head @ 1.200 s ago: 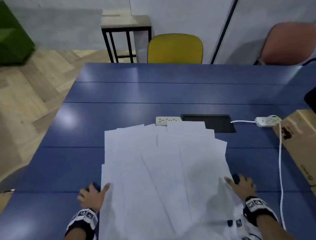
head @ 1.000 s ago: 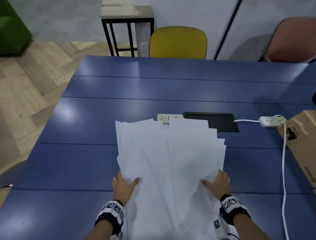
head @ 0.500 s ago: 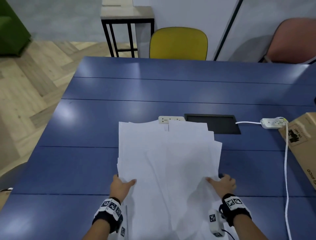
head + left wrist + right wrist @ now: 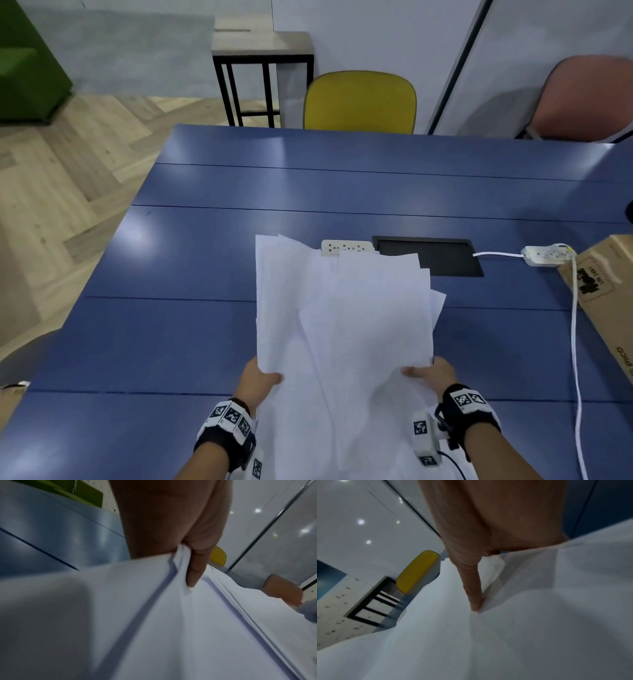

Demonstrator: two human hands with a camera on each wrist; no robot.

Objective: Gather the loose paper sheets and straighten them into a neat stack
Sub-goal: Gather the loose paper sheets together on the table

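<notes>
Gripping a fanned bundle of white paper sheets (image 4: 346, 315) from both sides, the two hands sit low in the centre of the head frame, apart from each other with the bundle between them. Left hand (image 4: 257, 378) pinches the bundle's left edge, thumb laid over the top sheet; left wrist view shows the thumb (image 4: 195, 566) pressing a crease into the paper, fingers hidden underneath. Right hand (image 4: 433, 373) clamps the right edge the same way, thumb on top; right wrist view shows that thumb (image 4: 473, 588) lying along a fold, the other fingers hidden under the paper. Sheets are uneven: far corners stagger in steps toward mid-frame, near ends run off the lower edge. Bundle lies over the blue panelled tabletop (image 4: 191, 335); whether it is lifted off the surface cannot be told. Its far corners overlap a beige socket strip (image 4: 346, 246) at frame centre. Just right of that, a black rectangular recessed panel (image 4: 445, 257). Farther right, a white power strip (image 4: 544, 255) with a white cable (image 4: 575, 342) trailing down the right side, beside a brown cardboard box (image 4: 606, 294) at the right edge. Yellow chair back (image 4: 359, 101) at upper centre, behind the table.
</notes>
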